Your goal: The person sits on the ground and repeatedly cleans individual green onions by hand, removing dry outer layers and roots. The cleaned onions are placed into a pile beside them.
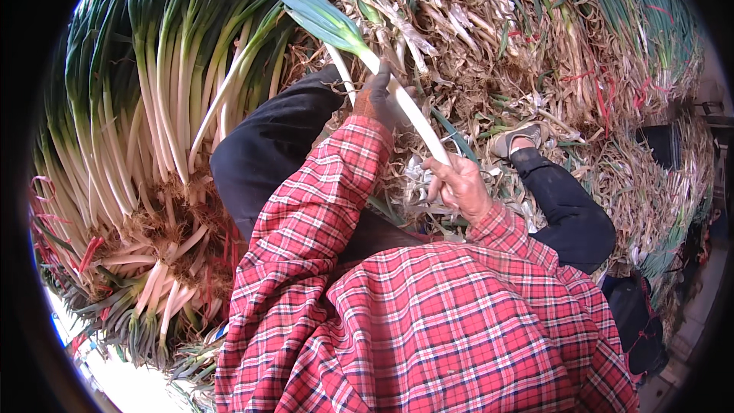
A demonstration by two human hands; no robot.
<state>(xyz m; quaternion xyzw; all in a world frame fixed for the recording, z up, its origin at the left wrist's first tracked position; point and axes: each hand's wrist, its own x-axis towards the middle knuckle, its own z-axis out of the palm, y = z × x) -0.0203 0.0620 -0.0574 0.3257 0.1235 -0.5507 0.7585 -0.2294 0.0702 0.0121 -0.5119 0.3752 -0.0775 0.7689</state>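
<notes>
A long Welsh onion (416,115) with a white shaft and green leaves lies slanted across the view before me. My left hand (375,94), in a dark and rust-coloured glove, grips its shaft just below the leaves. At the root end, my bare right hand (461,186) has its fingers curled about the tip of the shaft. Whether roots remain at that end is hidden by the fingers. Another thin white stalk (342,71) shows just beyond my left wrist, partly covered by the hand.
Clean-shafted Welsh onions (166,86) stand heaped on the left, roots down. Unpeeled bundles with dry leaves and red ties (602,97) fill the right. Peeled scraps (418,178) lie between my legs. A shoe (516,137) rests among the litter at right.
</notes>
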